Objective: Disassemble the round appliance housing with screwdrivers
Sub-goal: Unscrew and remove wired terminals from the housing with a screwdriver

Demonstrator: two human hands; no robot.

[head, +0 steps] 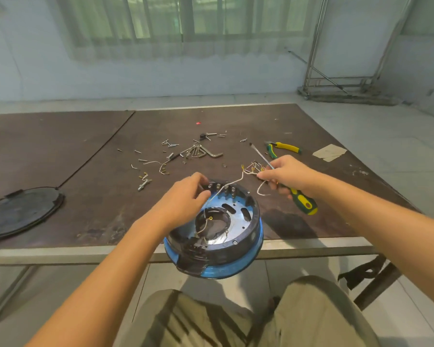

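Cover (23, 211) off at left, screws (172, 145) scattered mid-frame. Left hand (186, 196) grips housing (248, 236) rim, right hand (286, 175) clasps screwdriver (303, 201) (also pinching wire (232, 182)) — wiring likely still to clear.

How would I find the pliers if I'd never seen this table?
Start at the big brown table, then look just beyond the right hand, toward the pale paper scrap. The pliers lie flat there, untouched. They have two yellow-and-green handles, while the screwdriver in that hand has one.
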